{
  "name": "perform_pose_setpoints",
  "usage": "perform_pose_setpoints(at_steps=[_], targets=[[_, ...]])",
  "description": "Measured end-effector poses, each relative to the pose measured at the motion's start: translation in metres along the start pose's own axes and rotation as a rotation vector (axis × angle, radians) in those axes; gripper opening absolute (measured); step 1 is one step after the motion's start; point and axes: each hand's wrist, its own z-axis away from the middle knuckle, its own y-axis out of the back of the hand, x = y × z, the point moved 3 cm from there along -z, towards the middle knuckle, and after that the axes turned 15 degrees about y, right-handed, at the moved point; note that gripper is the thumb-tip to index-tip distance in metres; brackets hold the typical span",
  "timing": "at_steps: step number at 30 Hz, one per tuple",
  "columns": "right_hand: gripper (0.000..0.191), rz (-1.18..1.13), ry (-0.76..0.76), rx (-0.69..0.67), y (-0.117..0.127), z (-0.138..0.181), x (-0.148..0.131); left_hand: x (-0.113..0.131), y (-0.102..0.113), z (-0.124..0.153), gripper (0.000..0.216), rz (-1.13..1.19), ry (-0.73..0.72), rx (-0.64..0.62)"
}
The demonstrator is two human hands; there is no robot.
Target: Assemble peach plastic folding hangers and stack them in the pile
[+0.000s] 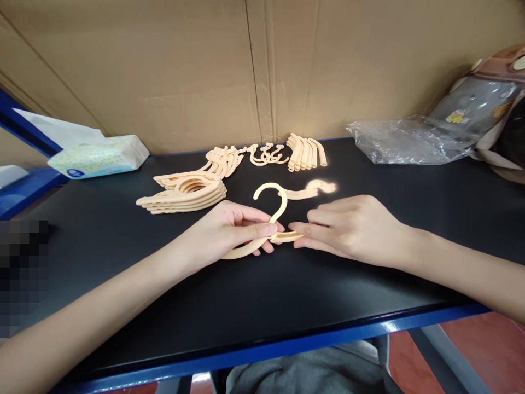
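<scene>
the left hand (219, 232) pinches a cream hanger (284, 205) between thumb and fingers just below its hook, which curls upward, over the near middle of the black table (262, 312). the right hand (355, 227) has its fingertips closed on the right end of the hanger's short right arm; its thumb is hidden. farther off, a loose cream piece (297, 195) lies just beyond the hands. to the left sit stacked hanger pieces (188, 203); at the far middle, small hooks (266, 158) lie left of a row of curved pieces (303, 153). a tissue pack (110, 156) rests far left, a clear plastic bag (404, 143) far right.
</scene>
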Motion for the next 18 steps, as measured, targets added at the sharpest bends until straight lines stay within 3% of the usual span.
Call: perform_pose_setpoints(at_steps=[18], targets=[[0.041,-0.192,-0.068,-0.129,-0.0065,0.0014,0.0019,-0.0051,-0.0024,-0.0021,0.023,-0.007,0.027,0.083]])
